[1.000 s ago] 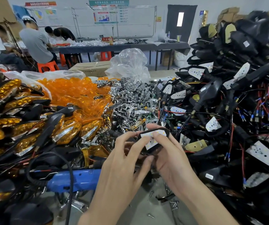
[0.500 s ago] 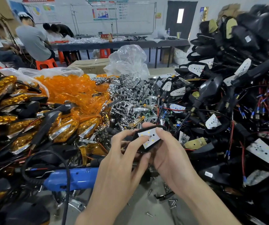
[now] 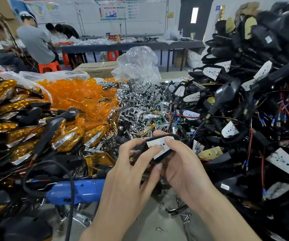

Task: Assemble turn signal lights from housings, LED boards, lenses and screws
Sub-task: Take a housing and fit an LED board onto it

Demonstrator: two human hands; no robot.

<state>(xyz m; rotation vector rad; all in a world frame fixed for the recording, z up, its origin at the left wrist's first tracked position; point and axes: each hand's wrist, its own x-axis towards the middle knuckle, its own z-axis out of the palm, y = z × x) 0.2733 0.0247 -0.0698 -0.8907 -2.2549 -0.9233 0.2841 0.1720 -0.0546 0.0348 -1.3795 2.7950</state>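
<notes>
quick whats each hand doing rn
left hand: holds the black housing, fingertip pressing its LED board.
right hand: grips the same housing, thumb on the board.

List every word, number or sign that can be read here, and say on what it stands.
"不合": red sign on the far table; the rest of it is hidden.
Wall posters: print too small to read.
Yellow notice beside the door: blurred.
Cardboard box: print blurred.
White sticker on a black housing: too small.
</notes>
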